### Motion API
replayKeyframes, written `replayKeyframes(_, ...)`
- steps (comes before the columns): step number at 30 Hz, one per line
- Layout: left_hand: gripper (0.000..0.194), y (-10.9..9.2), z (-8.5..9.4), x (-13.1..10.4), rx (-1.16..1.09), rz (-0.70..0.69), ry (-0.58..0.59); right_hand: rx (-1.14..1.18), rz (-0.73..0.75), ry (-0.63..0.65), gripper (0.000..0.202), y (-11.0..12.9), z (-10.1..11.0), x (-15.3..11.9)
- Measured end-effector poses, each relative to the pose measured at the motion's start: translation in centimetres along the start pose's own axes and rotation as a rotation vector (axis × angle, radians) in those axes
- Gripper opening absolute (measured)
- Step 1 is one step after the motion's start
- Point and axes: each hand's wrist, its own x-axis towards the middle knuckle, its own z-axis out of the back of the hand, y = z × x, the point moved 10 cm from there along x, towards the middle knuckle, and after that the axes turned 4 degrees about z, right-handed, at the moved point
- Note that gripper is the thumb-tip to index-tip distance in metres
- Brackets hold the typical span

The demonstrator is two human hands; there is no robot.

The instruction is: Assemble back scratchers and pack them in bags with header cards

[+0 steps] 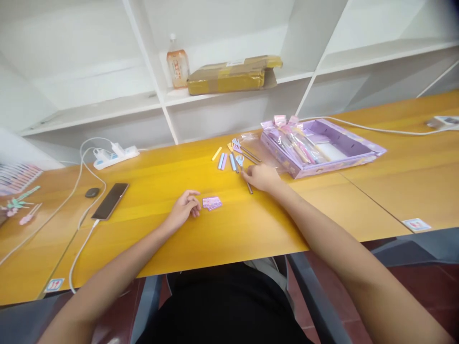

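Note:
My right hand (263, 177) is closed on the metal rod of a back scratcher with a light-blue claw-shaped head (239, 160); its fingertips are partly hidden. Just beyond lie more scratchers with a yellow head (230, 146), a purple head (237, 148) and a blue head (235, 142). Short coloured sticks, among them a yellow stick (216, 153) and a blue stick (221, 161), lie to their left. My left hand (185, 206) rests on the table with loosely bent fingers apart, holding nothing. Beside its fingertips is a small stack of purple printed cards (212, 202).
A purple open box (344, 165) with wrapped scratchers (296, 143) stands at right. On the left are a phone (110, 201) on a charging cable, a dark mouse (92, 192) and a power strip (116, 156). The shelf behind holds a bottle (177, 64) and a taped carton (229, 79).

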Motion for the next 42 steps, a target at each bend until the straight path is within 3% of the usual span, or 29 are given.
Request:
replayKeyframes(3,0.024,-3.3,-1.1,2.6,0.481,-0.119,0.07,0.017,0.025,0.04,0.05,0.2,-0.5,-0.1)
replayKeyframes(5,0.021,-6.6,-1.1,6.0,0.844,-0.236,-0.041,0.032,0.032,0.048,0.045,0.2,-0.4,-0.1)
replayKeyframes(8,0.022,-9.3,-1.6,12.4,0.942,-0.214,-0.108,0.072,0.038,0.046,0.04,-0.1,-0.1,-0.1)
replayKeyframes(12,0.023,-9.8,-2.5,18.6,1.014,-0.129,-0.173,0.153,0.043,0.025,0.037,-0.6,0.4,0.0)
replayKeyframes(14,0.022,-9.3,-3.0,19.8,1.024,-0.112,-0.172,0.205,0.04,0.006,0.036,-1.0,0.7,0.2)
replayKeyframes(17,0.018,-8.8,-3.3,19.7,1.016,-0.102,-0.163,0.289,0.031,-0.035,0.032,-1.4,1.1,0.4)
replayKeyframes(21,0.013,-8.8,-2.6,17.8,0.983,-0.078,-0.123,0.424,-0.001,-0.097,0.03,-2.1,1.4,0.6)
replayKeyframes(24,0.011,-8.9,-1.6,14.4,0.951,-0.07,-0.078,0.558,-0.048,-0.162,0.03,-2.9,1.8,0.6)
replayKeyframes(29,0.005,-7.6,1.1,3.8,0.879,-0.065,0.01,0.835,-0.084,-0.213,0.03,-3.4,3.7,0.5)
replayKeyframes(32,0.003,-4.9,1.7,-3.4,0.672,0.002,0.132,0.974,-0.02,-0.187,0.028,-2.4,5.6,-0.2)
replayKeyframes(35,0.016,-2.6,2.5,-8.7,0.407,0.046,0.074,1.165,0.086,-0.122,0.031,-0.5,6.3,-2.6)
replayKeyframes(37,0.023,-1.3,2.7,-10.8,0.261,0.047,0.011,1.31,0.125,-0.073,0.04,0.8,5.5,-5.4)
replayKeyframes(42,0.038,0.9,3.0,-12.5,0.005,0.016,-0.189,1.658,-0.035,-0.077,0.045,2.9,0.4,-13.6)
